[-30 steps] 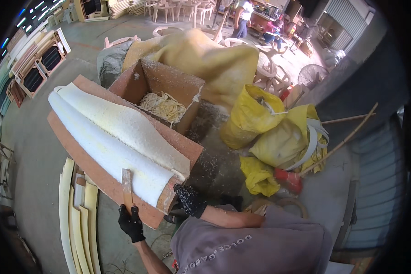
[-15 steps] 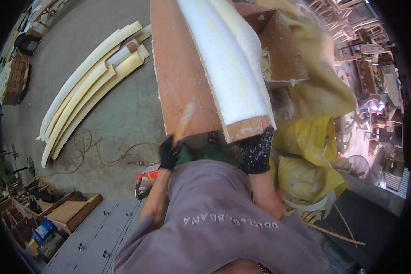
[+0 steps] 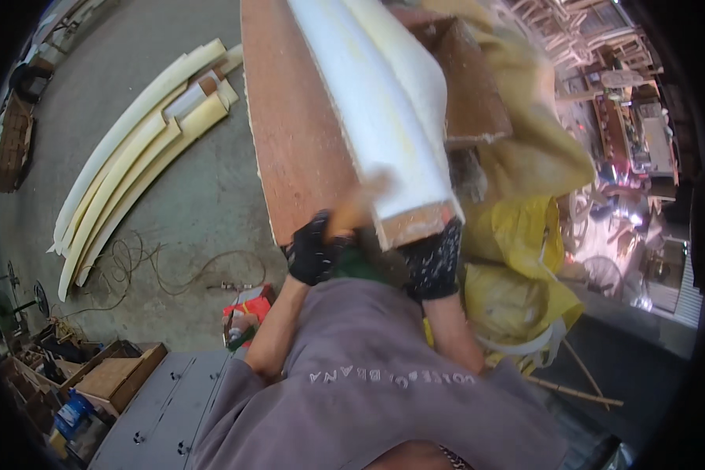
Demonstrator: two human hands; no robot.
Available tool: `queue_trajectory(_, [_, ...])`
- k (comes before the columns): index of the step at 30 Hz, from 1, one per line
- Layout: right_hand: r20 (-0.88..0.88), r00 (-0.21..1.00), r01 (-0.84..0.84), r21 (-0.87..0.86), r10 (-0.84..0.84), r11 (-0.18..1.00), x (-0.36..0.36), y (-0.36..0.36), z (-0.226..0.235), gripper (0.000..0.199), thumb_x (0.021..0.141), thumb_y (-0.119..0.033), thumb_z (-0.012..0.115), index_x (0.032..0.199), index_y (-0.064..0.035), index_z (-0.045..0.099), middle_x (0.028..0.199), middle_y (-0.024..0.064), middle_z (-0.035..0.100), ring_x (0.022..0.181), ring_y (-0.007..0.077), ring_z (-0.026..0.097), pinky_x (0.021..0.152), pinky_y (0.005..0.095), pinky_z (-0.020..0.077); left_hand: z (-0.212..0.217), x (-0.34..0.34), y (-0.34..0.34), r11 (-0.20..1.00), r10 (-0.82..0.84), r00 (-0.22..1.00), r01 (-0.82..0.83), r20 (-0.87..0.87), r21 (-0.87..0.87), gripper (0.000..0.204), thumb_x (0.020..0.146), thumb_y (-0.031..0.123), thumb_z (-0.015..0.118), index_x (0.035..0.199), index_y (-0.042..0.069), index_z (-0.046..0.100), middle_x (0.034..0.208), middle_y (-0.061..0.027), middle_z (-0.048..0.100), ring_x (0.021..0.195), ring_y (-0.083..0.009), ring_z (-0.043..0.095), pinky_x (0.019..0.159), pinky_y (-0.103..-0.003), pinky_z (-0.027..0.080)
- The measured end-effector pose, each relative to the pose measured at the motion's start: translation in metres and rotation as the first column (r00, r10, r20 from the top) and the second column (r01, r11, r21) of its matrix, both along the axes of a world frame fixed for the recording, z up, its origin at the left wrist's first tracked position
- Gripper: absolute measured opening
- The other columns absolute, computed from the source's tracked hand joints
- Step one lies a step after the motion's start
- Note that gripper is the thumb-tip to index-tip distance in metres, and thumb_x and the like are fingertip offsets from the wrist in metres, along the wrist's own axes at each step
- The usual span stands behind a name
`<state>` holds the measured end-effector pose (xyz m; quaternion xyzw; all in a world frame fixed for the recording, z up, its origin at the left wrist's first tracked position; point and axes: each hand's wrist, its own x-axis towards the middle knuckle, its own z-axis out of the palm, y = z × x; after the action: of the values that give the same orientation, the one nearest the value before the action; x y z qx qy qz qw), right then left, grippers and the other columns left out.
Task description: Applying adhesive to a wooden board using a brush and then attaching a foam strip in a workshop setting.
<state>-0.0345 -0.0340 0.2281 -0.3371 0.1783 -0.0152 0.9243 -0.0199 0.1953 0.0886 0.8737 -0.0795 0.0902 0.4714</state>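
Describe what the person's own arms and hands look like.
The left hand and right hand wear black gloves flecked with white, ending near the wrists. The forearms are bare below loose, greyish-purple sleeves.

Grey concrete floor [image 3: 160, 184] spreads across the left side, dull and plain in the light. At the lower left, a flat grey cabinet [image 3: 153, 409] with small dark fittings stands beside a wooden box [image 3: 111, 379]. Along the upper right, pale wooden frames [image 3: 591, 35] crowd together, perhaps chairs, though blur makes that uncertain. Bright, pinkish light glares past a round caged fan [image 3: 603, 272], and a dark grey wall [image 3: 633, 348] sits in shadow below.
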Motion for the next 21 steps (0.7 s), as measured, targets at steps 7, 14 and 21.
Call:
queue_trajectory(7, [-0.22, 0.975, 0.033, 0.234, 0.02, 0.972, 0.006, 0.002, -0.012, 0.063, 0.097, -0.053, 0.039, 0.144, -0.0117, 0.035, 0.14, 0.0121, 0.046, 0.125, 0.0324, 0.047, 0.105, 0.05, 0.0372, 0.086, 0.052, -0.002, 0.967, -0.189, 0.981, 0.194, 0.046, -0.163, 0.034, 0.083, 0.018, 0.069, 0.108, -0.004, 0.061, 0.089, -0.0179, 0.067, 0.075, -0.0285, 0.066, 0.071, -0.033, 0.052])
queue_trajectory(14, [-0.211, 0.977, 0.081, 0.323, -0.012, 0.943, 0.004, -0.01, -0.053, 0.052, 0.098, -0.042, 0.044, 0.137, -0.0077, 0.041, 0.131, 0.0118, 0.05, 0.118, 0.0301, 0.051, 0.097, 0.0479, 0.0457, 0.124, 0.058, -0.013, 0.98, -0.193, 0.976, 0.197, -0.098, 0.028, 0.038, 0.08, 0.027, 0.074, 0.103, -0.002, 0.065, 0.09, -0.0188, 0.068, 0.08, -0.03, 0.068, 0.071, -0.036, 0.053])
queue_trajectory(21, [-0.253, 0.964, 0.16, 0.287, -0.087, 0.944, 0.001, 0.003, -0.05, 0.051, 0.098, -0.04, 0.046, 0.136, -0.0071, 0.042, 0.129, 0.0119, 0.052, 0.117, 0.0289, 0.052, 0.097, 0.0472, 0.0455, 0.063, 0.066, 0.055, 0.992, 0.071, 0.913, -0.106, -0.401, -0.067, 0.039, 0.08, 0.031, 0.074, 0.104, 0.001, 0.066, 0.095, -0.0191, 0.069, 0.089, -0.0285, 0.069, 0.076, -0.037, 0.054])
